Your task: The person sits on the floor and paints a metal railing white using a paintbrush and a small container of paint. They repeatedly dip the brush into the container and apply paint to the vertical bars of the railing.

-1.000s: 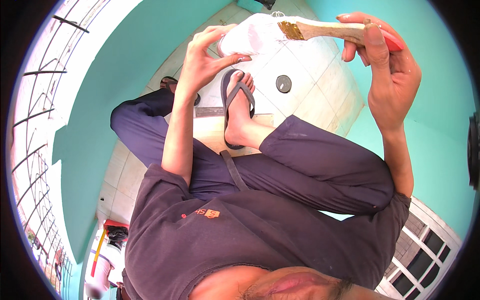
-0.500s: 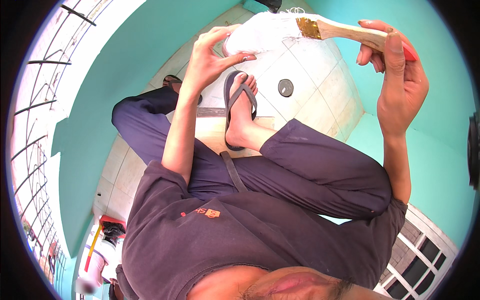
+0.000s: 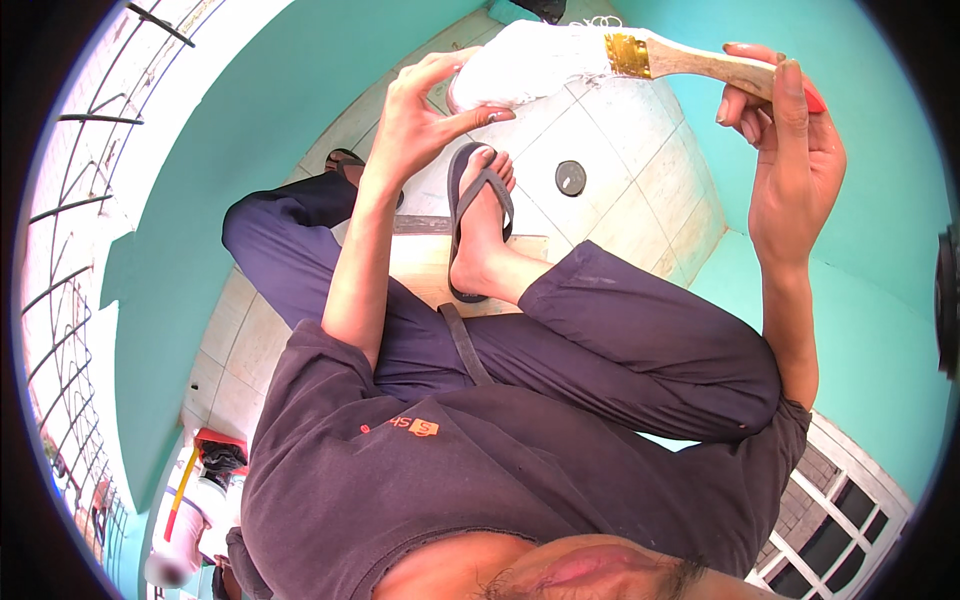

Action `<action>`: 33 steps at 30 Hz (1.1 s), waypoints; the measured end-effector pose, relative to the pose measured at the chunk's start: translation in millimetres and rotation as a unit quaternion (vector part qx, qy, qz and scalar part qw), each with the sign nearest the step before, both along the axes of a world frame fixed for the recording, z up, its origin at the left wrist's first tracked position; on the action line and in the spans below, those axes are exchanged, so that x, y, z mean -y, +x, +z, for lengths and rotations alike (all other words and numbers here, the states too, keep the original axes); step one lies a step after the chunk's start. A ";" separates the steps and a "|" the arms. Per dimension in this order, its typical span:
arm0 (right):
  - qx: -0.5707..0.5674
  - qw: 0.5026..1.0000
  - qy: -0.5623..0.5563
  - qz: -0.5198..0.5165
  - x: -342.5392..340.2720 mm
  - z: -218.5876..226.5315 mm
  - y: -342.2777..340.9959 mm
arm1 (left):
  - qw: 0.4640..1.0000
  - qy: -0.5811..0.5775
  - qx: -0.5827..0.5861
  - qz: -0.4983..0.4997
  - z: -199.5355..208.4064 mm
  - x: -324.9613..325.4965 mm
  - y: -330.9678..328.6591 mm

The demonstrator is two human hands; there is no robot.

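Observation:
At the top middle, my left hand [image 3: 412, 128] has its thumb and fingers curled around the left end of a bulky white thing [image 3: 530, 66]. Glare washes out its surface, so I cannot tell its kind; loose white strands stick out along its edges, and a pinkish rim shows by my fingers. My right hand [image 3: 798, 175] pinches a paintbrush [image 3: 705, 64] near the red tip of its wooden handle. The brush's gold metal band lies against the right side of the white thing. Its bristles blend into the white and cannot be made out.
A round black lid-like disc [image 3: 570, 178] lies on the tiled floor [image 3: 650, 225]. Below my hands are my sandalled foot [image 3: 483, 215] and a wooden board [image 3: 420, 262]. Green walls [image 3: 860, 330] rise on both sides, with a metal grille [image 3: 75, 330] at the left.
The brush's metal band has shifted slightly right, while my right hand has moved slightly left, so the brush's angle differs a little. My left hand and the white thing stay nearly in place.

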State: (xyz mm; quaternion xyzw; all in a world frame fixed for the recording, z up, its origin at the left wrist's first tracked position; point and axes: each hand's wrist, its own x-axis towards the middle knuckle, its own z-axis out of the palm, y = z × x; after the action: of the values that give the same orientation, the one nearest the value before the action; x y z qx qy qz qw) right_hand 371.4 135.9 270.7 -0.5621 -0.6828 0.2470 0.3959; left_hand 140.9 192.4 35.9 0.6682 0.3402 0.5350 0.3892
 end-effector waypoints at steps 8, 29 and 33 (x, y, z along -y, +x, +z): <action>-0.090 0.992 -0.064 -0.053 -3.7 -6.5 0.6 | 1.000 -0.004 0.015 -0.008 3.0 0.9 -1.2; -0.347 0.903 -0.219 -0.129 -12.1 -28.6 26.3 | 0.999 -0.011 -0.031 0.015 3.4 2.5 -5.0; -0.420 0.860 -0.267 -0.117 -13.4 -34.5 32.6 | 0.999 -0.016 -0.036 0.016 6.6 4.1 -4.8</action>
State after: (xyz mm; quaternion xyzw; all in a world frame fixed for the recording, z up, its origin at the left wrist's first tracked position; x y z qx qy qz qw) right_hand 404.0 149.3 236.2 -0.5651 -0.2895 0.5839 0.5059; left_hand 136.0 188.3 42.5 0.6751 0.3729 0.5115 0.3789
